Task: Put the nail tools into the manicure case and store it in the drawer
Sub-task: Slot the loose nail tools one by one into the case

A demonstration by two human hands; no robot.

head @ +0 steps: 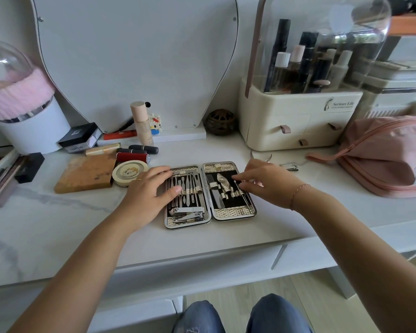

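One manicure case (233, 212) lies open flat on the counter (82, 224), showing two halves. Both your hands are on it.

- **Left half:** a full row of slim steel tools under the strap, with two nail clippers (187, 212) at the near end.
- **Right half:** three pieces, namely a file (215, 191), a patterned sheath (223, 186) and a thin pick (245, 198).
- **Left hand:** your left hand (149, 195) lies over the left half's outer edge. Its fingers (161, 170) run straight along the far rim, thumb on the tools, gripping nothing.
- **Right hand:** your right hand (269, 186) hovers over the right half. Its fingers (240, 178) are narrowed to a pinch at the pick's upper end, somewhat blurred.
- **Loose tools:** two on the counter just beyond that hand, a nipper (262, 157) and a small clipper (289, 167).
- **Containers:** a domed organizer (298, 116) holds upright bottles and tubes. A pink pouch (382, 159) sits at the right, contents hidden.
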